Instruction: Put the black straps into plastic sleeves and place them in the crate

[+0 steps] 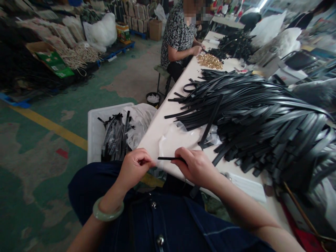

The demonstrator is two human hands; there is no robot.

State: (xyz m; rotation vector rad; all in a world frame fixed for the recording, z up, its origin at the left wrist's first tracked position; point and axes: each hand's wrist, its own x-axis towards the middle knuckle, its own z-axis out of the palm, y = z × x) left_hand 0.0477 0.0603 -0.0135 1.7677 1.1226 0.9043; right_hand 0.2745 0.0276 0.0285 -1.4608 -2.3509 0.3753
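My right hand (195,166) is closed around a narrow black strap (165,158), whose end points left over the table's near edge. Just left of that end, my left hand (136,166) is pinched, thumb against fingers; whatever lies between the fingertips is too small to make out. Some clear plastic film (181,131) lies on the white table (149,141) beyond my hands. A large heap of black straps (252,105) covers the table to the right, and one loose strap (212,120) slants out of it.
Left of the table stands a white crate (91,136) holding wrapped black straps and a plastic bag (141,122). Farther along, a seated person (175,38) works beside a pile of gold-coloured pieces (210,61). A small black bin (153,99) sits on the floor.
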